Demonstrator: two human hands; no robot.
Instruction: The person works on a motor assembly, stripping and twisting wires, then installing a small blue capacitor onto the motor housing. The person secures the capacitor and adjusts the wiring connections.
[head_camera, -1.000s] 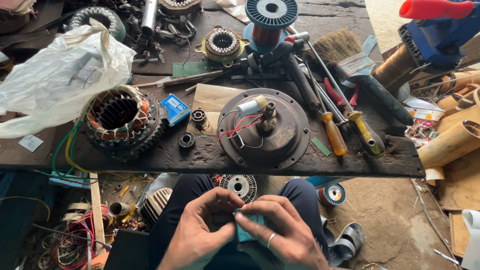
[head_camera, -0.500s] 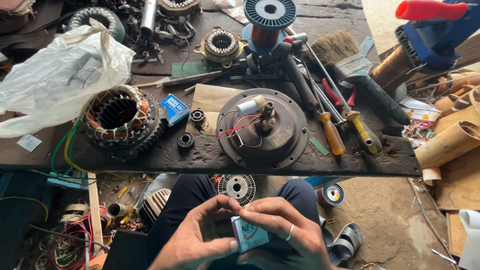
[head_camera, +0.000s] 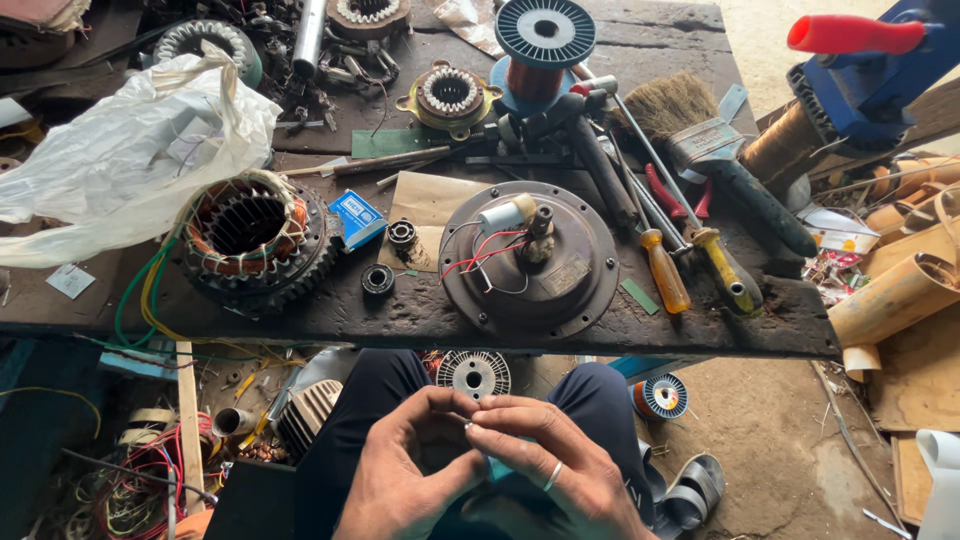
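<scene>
Both hands, left hand (head_camera: 415, 470) and right hand (head_camera: 555, 470), are pinching a small teal packet (head_camera: 497, 468) below the table edge (head_camera: 600, 345); a blue box (head_camera: 356, 219) is lying beside the stator (head_camera: 250, 235).

A small blue-and-white cardboard box (head_camera: 356, 218) lies tilted on the dark worktop (head_camera: 420, 315), just beside the wound stator. A white paper tag (head_camera: 70, 281) lies near the worktop's left edge.

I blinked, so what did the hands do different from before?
The small blue box, plain to see a moment ago, is now mostly hidden under the right hand. The left hand stays pinched against it. The round motor cover and tools on the bench haven't moved.
</scene>
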